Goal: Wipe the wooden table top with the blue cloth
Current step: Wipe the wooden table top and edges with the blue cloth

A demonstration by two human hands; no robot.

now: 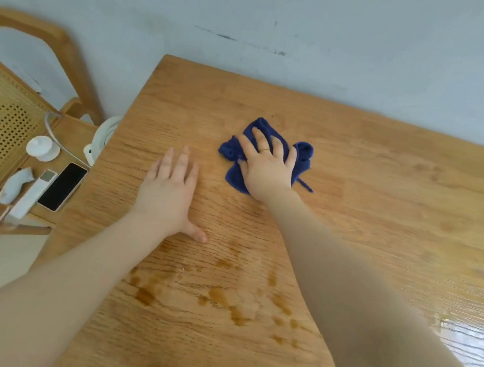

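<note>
Crumpled dark-blue cloth [303, 155] lies on the far middle of the light wooden table top [380, 216], pressed under the right hand [267, 168], fingers spread and nearly straight, arm outstretched. Just beside it, the left hand [171, 193] rests flat, palm down, fingers straight.
</note>
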